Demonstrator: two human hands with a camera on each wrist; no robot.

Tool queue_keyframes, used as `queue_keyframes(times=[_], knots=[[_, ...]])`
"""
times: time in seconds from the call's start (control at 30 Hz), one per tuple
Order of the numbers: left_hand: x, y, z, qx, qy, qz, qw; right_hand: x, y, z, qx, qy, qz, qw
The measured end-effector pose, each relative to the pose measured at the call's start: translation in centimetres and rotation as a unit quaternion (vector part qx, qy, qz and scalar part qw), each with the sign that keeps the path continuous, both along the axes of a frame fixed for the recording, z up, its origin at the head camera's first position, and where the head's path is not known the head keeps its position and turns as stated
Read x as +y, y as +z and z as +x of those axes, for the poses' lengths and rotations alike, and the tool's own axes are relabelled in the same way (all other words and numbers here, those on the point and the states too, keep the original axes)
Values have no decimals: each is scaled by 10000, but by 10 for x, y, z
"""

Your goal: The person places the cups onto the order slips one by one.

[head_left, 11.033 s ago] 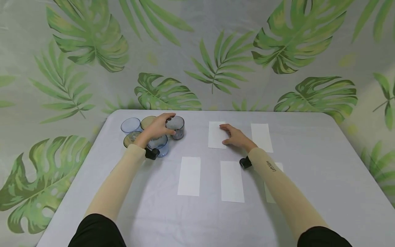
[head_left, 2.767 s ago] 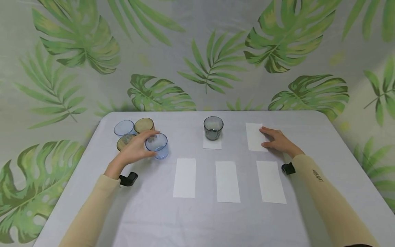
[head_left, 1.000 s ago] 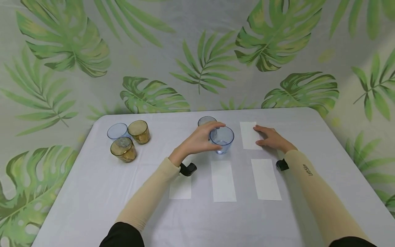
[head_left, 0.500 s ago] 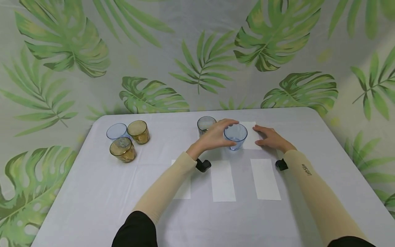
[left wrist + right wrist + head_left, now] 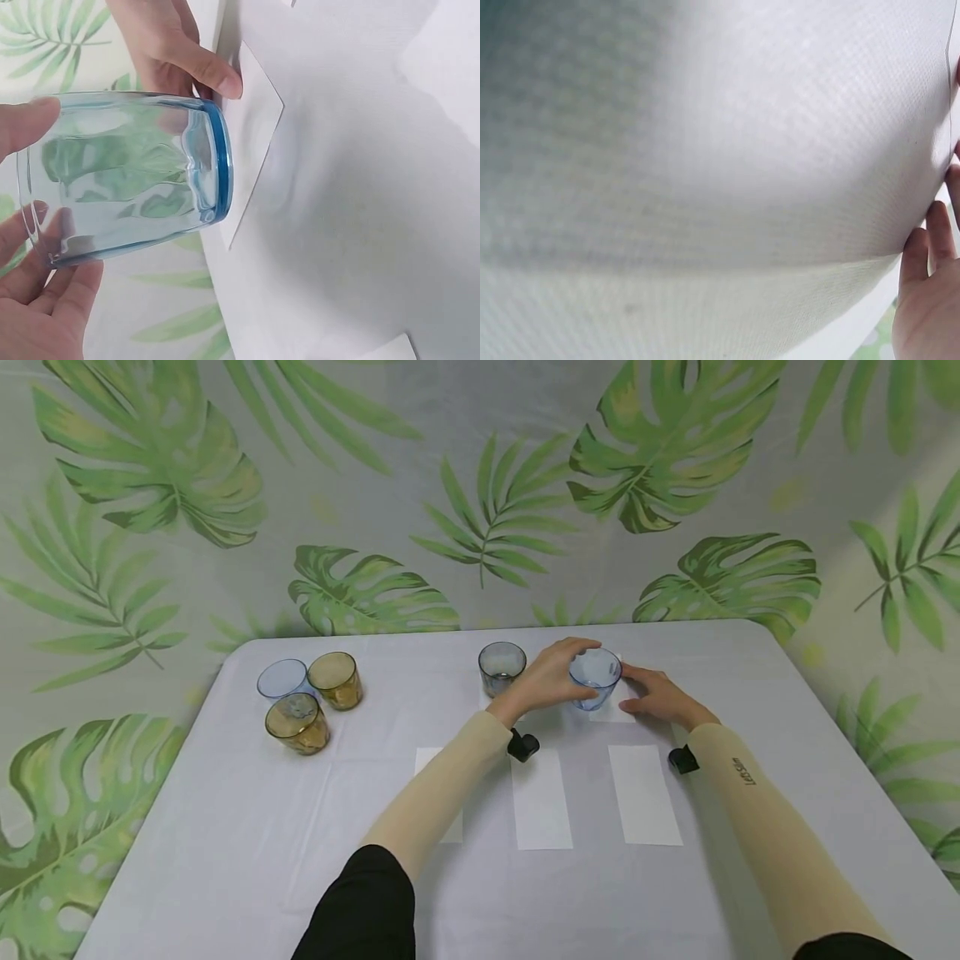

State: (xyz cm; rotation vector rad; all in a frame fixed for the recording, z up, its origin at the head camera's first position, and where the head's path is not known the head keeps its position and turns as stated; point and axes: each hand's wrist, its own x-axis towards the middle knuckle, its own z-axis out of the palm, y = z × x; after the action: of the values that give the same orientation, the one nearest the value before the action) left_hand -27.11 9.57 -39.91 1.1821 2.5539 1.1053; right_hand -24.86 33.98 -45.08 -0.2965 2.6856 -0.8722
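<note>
Between the thumb and fingers of my left hand (image 5: 546, 680) is a clear blue glass (image 5: 597, 675), held upright over a white paper card (image 5: 613, 713) at the back right. In the left wrist view the glass base (image 5: 223, 165) is close over that card. My right hand (image 5: 666, 698) rests at the card's right edge, its thumb on the paper. A grey glass (image 5: 501, 665) stands on another back card, left of the blue one and partly behind my left hand. The right wrist view shows mostly pale cloth, with my right fingers (image 5: 937, 232) at its edge.
At the table's back left stand a second blue glass (image 5: 282, 680) and two amber glasses, one behind (image 5: 337, 682) and one in front (image 5: 298, 727). Nearer me lie a middle card (image 5: 542, 802), a right card (image 5: 647, 795) and a left card (image 5: 452, 831) partly under my left forearm.
The grey glass has gone from the left group onto a back card. My left hand then took up the blue glass and carried it right to the back right card, where my right hand rests.
</note>
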Motion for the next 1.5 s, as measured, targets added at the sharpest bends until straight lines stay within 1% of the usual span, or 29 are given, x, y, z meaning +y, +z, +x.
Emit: queue_keyframes(times=[0.27,0.53,0.73,0.9,1.1,1.3,1.5], knots=[[18,-7,-11,31,155,-94,9998,-1,1,1,121,26,-193,9997],[36,-16,-18,160,352,-261,9989,1,-1,1,176,-7,-233,9996],[45,-18,-17,194,374,-371,9984,1,-4,-1,185,-51,-294,9994],[48,-19,-16,204,444,-438,9978,1,-5,-2,156,-11,-345,9993],[50,-22,-17,265,512,-489,9971,-1,-2,0,126,-16,-360,9993],[52,-21,-17,242,486,-623,9966,-2,3,3,171,55,-371,9991],[54,-23,-17,256,472,-707,9961,0,2,2,225,134,-360,9990]])
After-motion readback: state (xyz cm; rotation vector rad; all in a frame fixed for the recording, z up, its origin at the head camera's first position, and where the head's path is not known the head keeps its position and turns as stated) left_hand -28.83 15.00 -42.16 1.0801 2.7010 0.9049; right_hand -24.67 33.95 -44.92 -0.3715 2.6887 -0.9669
